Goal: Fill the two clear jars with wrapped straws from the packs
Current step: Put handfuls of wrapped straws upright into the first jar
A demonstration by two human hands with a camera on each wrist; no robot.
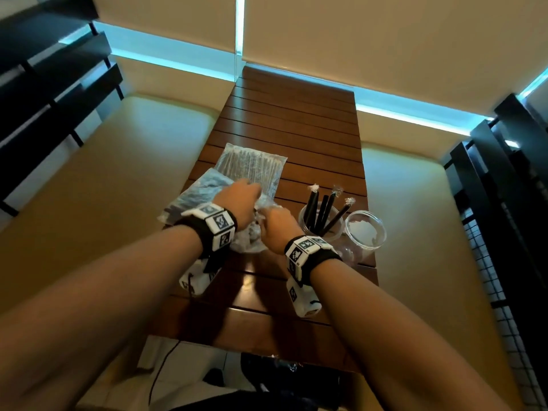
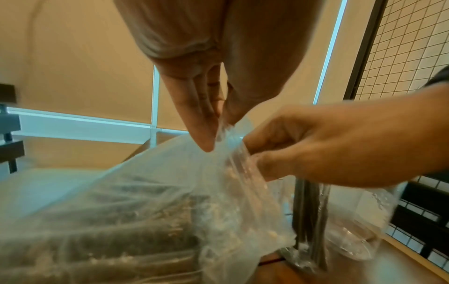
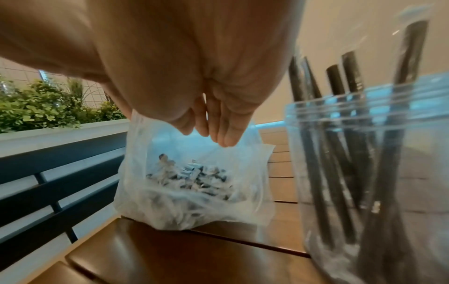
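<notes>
Both of your hands are on the mouth of the near straw pack [image 1: 252, 232] right now: your left hand [image 1: 240, 200] is pinching one edge of the plastic between fingers and thumb, and your right hand [image 1: 277, 229] has its fingers curled into the other edge, so you're holding the bag open rather than holding any straw. From the right wrist view you can look straight into the opening and see a thick bundle of wrapped straw ends [image 3: 192, 176] sitting inside, so that pack looks pretty full. A second pack [image 1: 252, 164] lies flat just beyond it on the tabletop [image 1: 296, 114], and I can't tell if it's been opened. Off to the right, the nearer-left jar [image 1: 321, 223] has only a handful of black wrapped straws [image 1: 324, 209] standing in it, leaning loosely, and the jar [image 1: 366, 229] touching or just beside it on the right looks empty. So I'd call this early days: one jar barely started, the other untouched, and most of the straws left to move.
</notes>
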